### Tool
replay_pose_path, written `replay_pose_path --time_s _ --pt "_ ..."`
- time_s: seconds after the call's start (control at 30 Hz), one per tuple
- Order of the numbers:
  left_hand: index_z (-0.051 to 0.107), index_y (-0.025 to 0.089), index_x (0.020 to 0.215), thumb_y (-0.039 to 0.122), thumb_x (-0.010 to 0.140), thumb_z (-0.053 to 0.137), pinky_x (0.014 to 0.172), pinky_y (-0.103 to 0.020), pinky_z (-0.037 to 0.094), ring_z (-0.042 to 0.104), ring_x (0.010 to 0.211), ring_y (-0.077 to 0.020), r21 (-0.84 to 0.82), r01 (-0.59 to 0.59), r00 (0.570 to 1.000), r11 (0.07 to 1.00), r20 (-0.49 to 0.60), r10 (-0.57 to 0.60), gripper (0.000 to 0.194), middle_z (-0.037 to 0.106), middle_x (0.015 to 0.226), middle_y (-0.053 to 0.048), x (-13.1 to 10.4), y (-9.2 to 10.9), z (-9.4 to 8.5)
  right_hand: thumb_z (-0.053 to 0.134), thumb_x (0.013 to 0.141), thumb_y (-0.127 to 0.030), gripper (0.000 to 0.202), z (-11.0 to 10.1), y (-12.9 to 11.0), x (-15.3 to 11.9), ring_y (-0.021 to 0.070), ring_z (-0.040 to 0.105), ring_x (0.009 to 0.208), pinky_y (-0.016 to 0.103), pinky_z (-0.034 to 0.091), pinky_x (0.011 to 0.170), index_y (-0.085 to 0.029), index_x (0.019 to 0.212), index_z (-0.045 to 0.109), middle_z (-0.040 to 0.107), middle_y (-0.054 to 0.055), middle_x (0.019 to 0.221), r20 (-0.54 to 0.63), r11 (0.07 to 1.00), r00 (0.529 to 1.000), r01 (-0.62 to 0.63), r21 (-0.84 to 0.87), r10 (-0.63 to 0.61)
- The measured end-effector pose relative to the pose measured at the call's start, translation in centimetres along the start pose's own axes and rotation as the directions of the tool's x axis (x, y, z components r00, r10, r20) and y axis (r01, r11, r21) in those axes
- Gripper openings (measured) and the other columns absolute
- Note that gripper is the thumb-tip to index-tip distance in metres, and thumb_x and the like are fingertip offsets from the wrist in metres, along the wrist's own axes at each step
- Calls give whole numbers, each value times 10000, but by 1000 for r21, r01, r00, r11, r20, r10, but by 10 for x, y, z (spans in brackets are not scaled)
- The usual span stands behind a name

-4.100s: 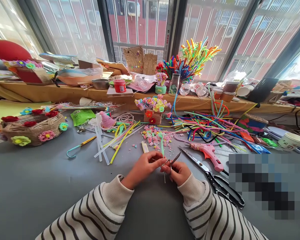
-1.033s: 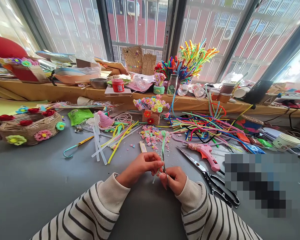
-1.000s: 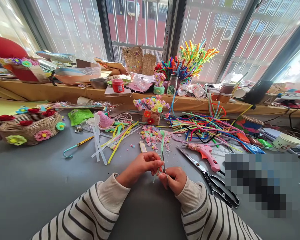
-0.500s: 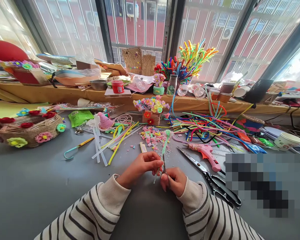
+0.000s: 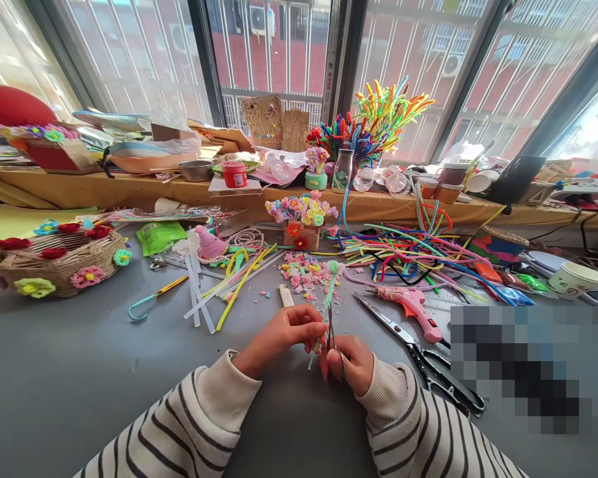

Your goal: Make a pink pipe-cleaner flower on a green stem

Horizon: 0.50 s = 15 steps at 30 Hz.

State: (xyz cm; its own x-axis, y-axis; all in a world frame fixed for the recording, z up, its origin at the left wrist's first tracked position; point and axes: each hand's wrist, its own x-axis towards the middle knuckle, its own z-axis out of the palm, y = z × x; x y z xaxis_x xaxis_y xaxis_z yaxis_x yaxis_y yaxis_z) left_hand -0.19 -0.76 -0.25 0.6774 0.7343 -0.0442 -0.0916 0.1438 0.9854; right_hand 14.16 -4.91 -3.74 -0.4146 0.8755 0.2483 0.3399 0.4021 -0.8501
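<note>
My left hand point(image 5: 299, 328) is closed in a pinch on a pale green pipe cleaner point(image 5: 330, 285), which stands up from the fingers with a small fluffy tip at its far end. A short tail of it hangs below my fingertips. In my right hand point(image 5: 349, 364) is a small pair of scissors point(image 5: 331, 328), its fingers wrapped round the handles. The narrow blades point away from me, right against the pipe cleaner. Whether they cut into it I cannot tell. Beyond my hands lies a heap of pink, yellow and green fluff clippings point(image 5: 306, 272).
To the right lie large black-handled scissors point(image 5: 403, 335) and a pink glue gun point(image 5: 413, 307). Loose pipe cleaners point(image 5: 398, 249) spread behind them. A flower-trimmed basket point(image 5: 62, 265) stands at left, near several glue sticks point(image 5: 194, 299). A small flower box point(image 5: 301, 234) stands at the back.
The small scissors and my right hand have shifted slightly to the right and turned a little, their blades showing more plainly. My left hand keeps its pinch on the pipe cleaner.
</note>
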Motion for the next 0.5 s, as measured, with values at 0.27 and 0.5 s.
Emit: replay_pose_path --time_s 0.27,0.5 --pt "474 120 614 250 636 552 454 -188 310 438 461 -52 39 32 999 999 -6 -32 153 537 545 13 -2 3 2 215 741 -560 589 0 3 0 56 379 382 185 305 421 -138 435 489 433 -7 427 -24 999 999 37 1 -37" --pt "460 128 636 258 647 544 460 -187 309 423 464 -45 16 29 999 999 -21 -28 155 536 562 15 -1 1 1 264 743 -535 566 0 0 2 56 379 368 178 313 429 -151 356 416 415 -12 356 -105 995 994 4 -100 -14"
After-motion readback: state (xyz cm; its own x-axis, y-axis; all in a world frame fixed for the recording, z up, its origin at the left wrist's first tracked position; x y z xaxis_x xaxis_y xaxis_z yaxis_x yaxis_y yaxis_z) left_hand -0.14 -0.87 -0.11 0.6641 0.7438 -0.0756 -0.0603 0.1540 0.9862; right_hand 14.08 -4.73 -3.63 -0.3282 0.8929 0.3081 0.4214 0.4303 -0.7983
